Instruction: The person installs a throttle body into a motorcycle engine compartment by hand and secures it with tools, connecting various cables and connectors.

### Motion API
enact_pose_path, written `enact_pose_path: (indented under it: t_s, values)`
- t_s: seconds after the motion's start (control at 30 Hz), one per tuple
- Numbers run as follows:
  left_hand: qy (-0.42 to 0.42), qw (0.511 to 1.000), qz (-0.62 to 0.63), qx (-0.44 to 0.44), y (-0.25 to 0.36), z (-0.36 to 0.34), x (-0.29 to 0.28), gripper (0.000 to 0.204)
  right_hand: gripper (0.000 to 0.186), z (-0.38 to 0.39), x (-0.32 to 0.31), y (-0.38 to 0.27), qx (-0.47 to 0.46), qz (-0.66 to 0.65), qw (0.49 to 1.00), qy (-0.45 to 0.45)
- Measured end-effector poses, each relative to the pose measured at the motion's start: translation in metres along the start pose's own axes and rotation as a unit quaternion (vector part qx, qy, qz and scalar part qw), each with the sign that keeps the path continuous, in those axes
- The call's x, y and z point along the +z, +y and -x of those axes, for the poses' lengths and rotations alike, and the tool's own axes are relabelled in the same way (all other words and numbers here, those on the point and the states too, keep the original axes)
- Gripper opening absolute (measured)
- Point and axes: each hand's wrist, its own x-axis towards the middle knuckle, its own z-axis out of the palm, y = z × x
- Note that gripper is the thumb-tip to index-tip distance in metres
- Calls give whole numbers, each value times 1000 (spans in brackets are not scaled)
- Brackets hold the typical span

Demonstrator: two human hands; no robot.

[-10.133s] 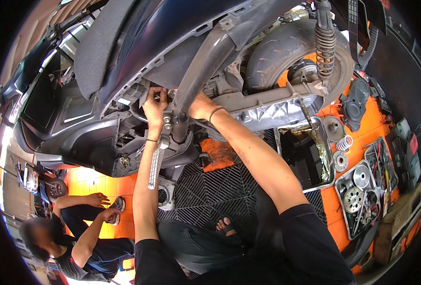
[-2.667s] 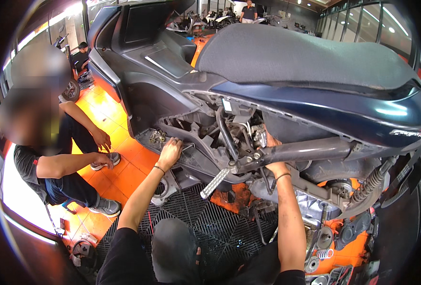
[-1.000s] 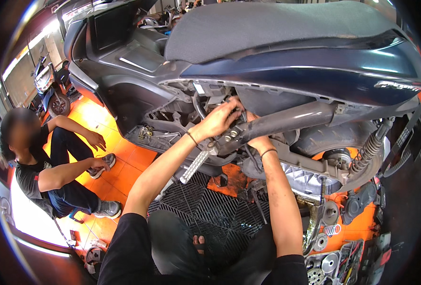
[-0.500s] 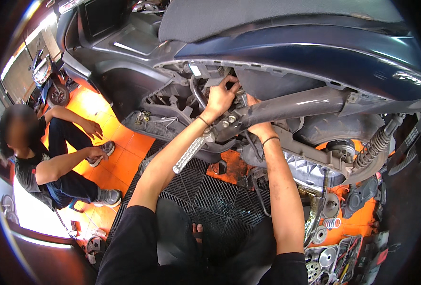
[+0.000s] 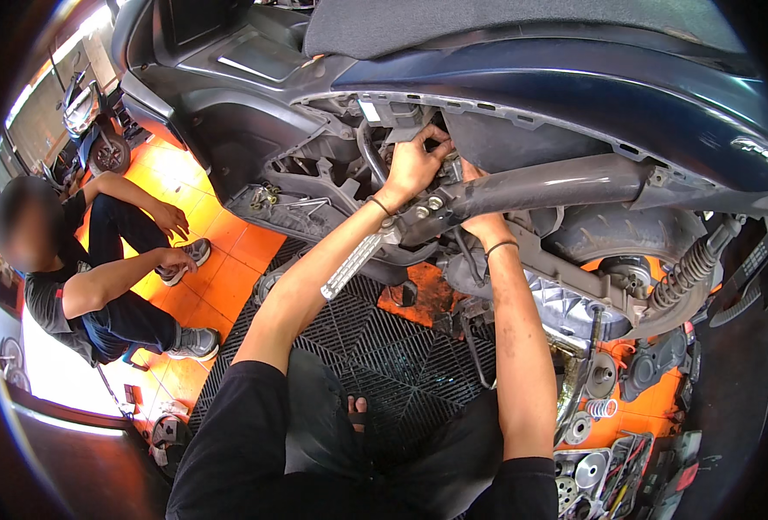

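The scooter [image 5: 557, 82] stands before me with its side panel area opened. My left hand [image 5: 414, 166] reaches into the gap under the body edge, its thumb and fingers curled together in a pinch; what lies between them is too small to make out. Beside it, my right hand [image 5: 485, 224] comes up from below behind the dark frame tube [image 5: 557, 191]. That tube hides most of its fingers, though a bit shows above it near the left fingertips. A ribbed silver footpeg [image 5: 352, 264] sticks out past my left forearm. A black hose [image 5: 370, 154] curves beside my left hand.
Another person [image 5: 98, 277] sits on the orange tiles at the left. Small bolts and a tool lie on the footboard [image 5: 293, 208]. Removed round parts, a spring [image 5: 601, 408] and a tool tray [image 5: 622, 472] are at lower right. A black mat [image 5: 358, 347] lies below me.
The view has shifted slightly, so the scooter sits a little lower and further right. Both hands stay at the same gap, with the left fingers slightly changed in pose.
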Motion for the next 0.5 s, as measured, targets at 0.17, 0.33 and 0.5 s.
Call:
enact_pose_path:
  t_s: [0.17,0.33,0.5]
  values:
    - [-8,1000,-4,18,6,-1,3,20,48,3,3,8,-56,49,995,70]
    - [-13,1000,-10,19,-2,-1,3,18,45,6,-2,3,-74,62,993,69]
    - [-20,999,4,-27,1,-3,7,20,39,6,0,9,-93,80,988,91]
